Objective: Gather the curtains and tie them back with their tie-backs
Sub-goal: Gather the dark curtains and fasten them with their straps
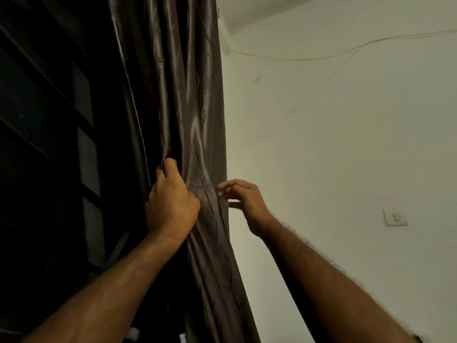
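Observation:
A shiny dark brown curtain (183, 95) hangs bunched in folds beside the white wall, right of a dark window. My left hand (170, 201) grips the curtain's left folds at waist height, fingers curled round the cloth. My right hand (243, 199) is at the curtain's right edge with fingers spread and loosely bent, its fingertips touching the cloth. I cannot pick out a tie-back; a narrow strip of the same fabric (197, 167) crosses the folds above the hands, but what it is stays unclear.
A dark window with bars (61, 144) fills the left side. The white wall (346, 144) on the right carries a light switch (395, 217) and a thin cable (321, 56) strung across near the top.

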Demonstrator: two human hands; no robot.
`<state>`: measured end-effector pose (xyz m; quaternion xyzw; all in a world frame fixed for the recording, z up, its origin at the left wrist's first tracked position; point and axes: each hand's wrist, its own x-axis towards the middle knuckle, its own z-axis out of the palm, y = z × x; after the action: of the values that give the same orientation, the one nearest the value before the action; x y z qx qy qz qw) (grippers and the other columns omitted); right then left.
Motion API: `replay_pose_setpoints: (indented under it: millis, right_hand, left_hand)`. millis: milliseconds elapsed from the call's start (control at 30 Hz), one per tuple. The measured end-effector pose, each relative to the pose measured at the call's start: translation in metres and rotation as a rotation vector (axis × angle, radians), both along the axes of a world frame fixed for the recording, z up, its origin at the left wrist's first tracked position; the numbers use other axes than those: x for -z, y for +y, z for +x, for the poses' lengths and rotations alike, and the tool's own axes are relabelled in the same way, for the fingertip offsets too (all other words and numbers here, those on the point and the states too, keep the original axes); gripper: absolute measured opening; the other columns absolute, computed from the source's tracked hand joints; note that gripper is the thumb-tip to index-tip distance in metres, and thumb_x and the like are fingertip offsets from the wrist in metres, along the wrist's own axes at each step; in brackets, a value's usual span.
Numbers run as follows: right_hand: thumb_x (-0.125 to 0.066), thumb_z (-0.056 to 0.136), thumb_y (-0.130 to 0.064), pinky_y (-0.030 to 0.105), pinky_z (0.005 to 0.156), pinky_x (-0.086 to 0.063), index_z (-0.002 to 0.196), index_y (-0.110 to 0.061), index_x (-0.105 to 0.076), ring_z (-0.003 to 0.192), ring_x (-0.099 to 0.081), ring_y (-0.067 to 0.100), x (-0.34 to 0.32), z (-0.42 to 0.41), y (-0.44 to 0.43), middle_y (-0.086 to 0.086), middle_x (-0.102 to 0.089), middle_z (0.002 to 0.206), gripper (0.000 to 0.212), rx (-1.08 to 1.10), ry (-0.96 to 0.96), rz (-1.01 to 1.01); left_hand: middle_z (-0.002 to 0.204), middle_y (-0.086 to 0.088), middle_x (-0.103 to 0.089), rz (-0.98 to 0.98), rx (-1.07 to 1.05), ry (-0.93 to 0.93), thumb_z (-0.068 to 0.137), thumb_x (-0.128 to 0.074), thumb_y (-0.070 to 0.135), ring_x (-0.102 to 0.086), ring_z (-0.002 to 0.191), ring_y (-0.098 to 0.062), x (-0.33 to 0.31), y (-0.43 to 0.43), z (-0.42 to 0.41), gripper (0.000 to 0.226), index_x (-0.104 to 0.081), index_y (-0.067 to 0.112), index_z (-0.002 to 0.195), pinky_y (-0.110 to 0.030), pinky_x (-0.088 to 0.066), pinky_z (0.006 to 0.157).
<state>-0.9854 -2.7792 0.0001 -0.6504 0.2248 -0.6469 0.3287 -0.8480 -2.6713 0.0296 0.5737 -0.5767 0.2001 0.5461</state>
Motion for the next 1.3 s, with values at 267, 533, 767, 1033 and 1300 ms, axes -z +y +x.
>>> replay_pose_setpoints:
  millis: [267, 533, 767, 1033, 1300]
  right_hand:
    - [-0.065, 0.089, -0.058, 0.044, 0.108, -0.040, 0.159, -0.020, -0.014, 0.144, -0.039, 0.032, -0.033, -0.003, -0.018, 0.005, -0.033, 0.161, 0.094, 0.069, 0.142, 0.236]
    - [-0.074, 0.077, -0.065, 0.052, 0.118, -0.034, 0.161, -0.017, -0.004, 0.149, -0.031, 0.038, -0.037, -0.006, -0.041, 0.011, -0.022, 0.167, 0.119, 0.230, 0.129, 0.316]
    - [-0.062, 0.095, -0.047, 0.047, 0.096, -0.058, 0.120, -0.014, -0.067, 0.099, -0.072, 0.028, -0.046, -0.002, -0.036, 0.008, -0.074, 0.110, 0.042, 0.203, -0.015, 0.132]
    - [-0.054, 0.102, -0.024, 0.049, 0.096, -0.056, 0.119, -0.013, -0.071, 0.099, -0.071, 0.026, -0.076, 0.017, 0.020, 0.007, -0.075, 0.109, 0.027, 0.362, 0.112, -0.070]
    - [-0.052, 0.099, -0.023, 0.044, 0.101, -0.053, 0.127, -0.018, -0.067, 0.113, -0.067, 0.023, -0.101, 0.133, 0.161, 0.005, -0.072, 0.121, 0.032, 0.204, 0.077, -0.288]
  left_hand:
    - [0.132, -0.001, -0.050, -0.012, 0.049, -0.028, 0.084, -0.055, 0.008, -0.058, 0.105, -0.029, -0.005, 0.038, 0.005, 0.054, -0.034, 0.024, 0.131, -0.039, -0.049, 0.077]
    - [0.116, 0.003, -0.057, -0.048, 0.073, -0.016, 0.083, -0.056, 0.008, -0.056, 0.083, -0.017, -0.012, 0.062, 0.025, 0.051, -0.038, 0.026, 0.126, -0.030, -0.046, 0.061]
    - [0.109, 0.010, -0.052, -0.043, 0.113, -0.028, 0.083, -0.057, 0.008, -0.062, 0.081, -0.012, -0.015, 0.069, 0.033, 0.050, -0.037, 0.031, 0.123, -0.036, -0.059, 0.066]
    - [0.109, 0.004, -0.055, -0.026, 0.106, 0.024, 0.083, -0.056, 0.007, -0.063, 0.078, -0.017, -0.021, 0.086, 0.049, 0.050, -0.038, 0.030, 0.123, -0.038, -0.059, 0.062]
    - [0.106, -0.008, -0.060, -0.136, -0.006, 0.007, 0.076, -0.056, 0.008, -0.059, 0.085, -0.032, -0.042, 0.176, 0.099, 0.042, -0.043, 0.026, 0.111, -0.041, -0.054, 0.068]
